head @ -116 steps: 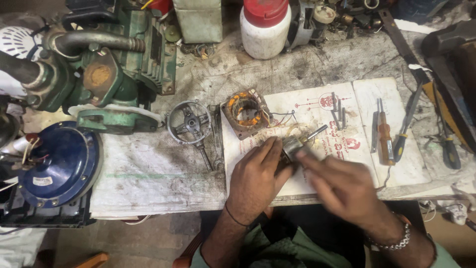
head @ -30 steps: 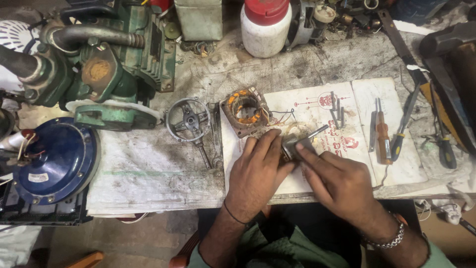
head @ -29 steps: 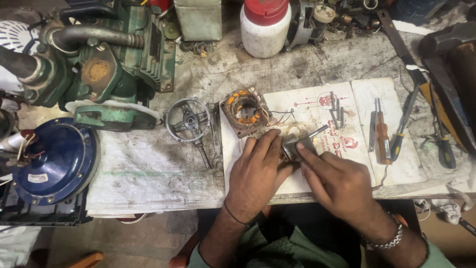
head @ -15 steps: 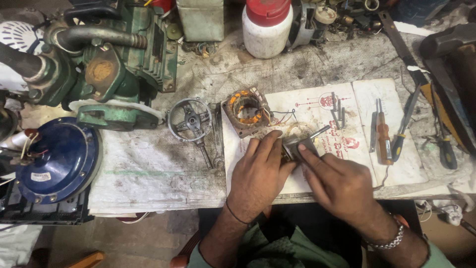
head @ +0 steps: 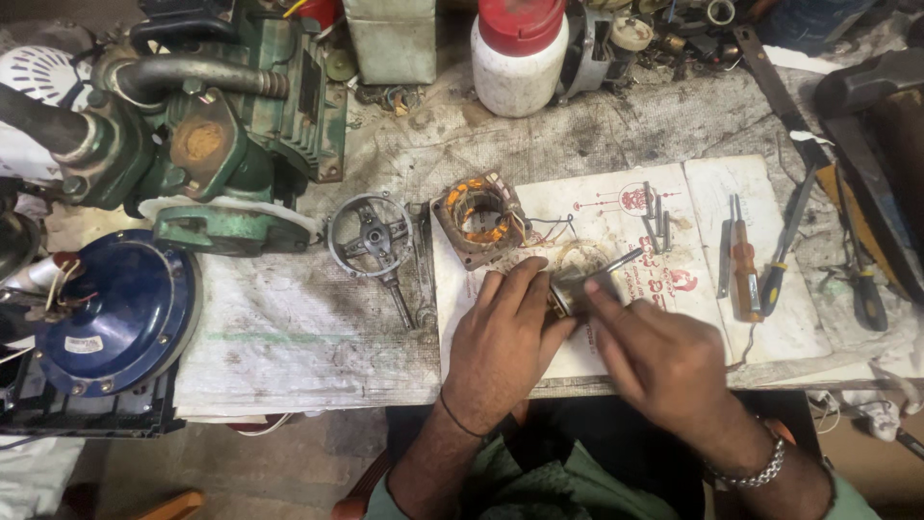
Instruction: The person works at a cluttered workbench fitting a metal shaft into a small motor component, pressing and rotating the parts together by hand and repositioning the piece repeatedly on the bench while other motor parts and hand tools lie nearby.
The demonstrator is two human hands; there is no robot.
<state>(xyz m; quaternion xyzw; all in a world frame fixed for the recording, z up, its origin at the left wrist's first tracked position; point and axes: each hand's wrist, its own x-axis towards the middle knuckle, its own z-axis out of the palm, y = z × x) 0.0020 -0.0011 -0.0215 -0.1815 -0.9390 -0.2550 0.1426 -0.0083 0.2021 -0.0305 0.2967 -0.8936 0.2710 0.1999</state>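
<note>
Left hand [head: 500, 342] and right hand [head: 664, 361] pinching small shafted metal rotor [head: 577, 287] (greasy), copper-wound stator [head: 478, 219] near

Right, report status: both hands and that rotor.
Left hand and right hand both gripping small rotor, shaft pointing up-right. Stator sits just beyond, apart. Nothing blocking.

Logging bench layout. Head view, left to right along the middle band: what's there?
Blue round housing → ring-shaped metal bracket → square stator with copper windings → left hand → small rotor with shaft → right hand → orange-handled screwdriver → blue-handled tool.
</note>
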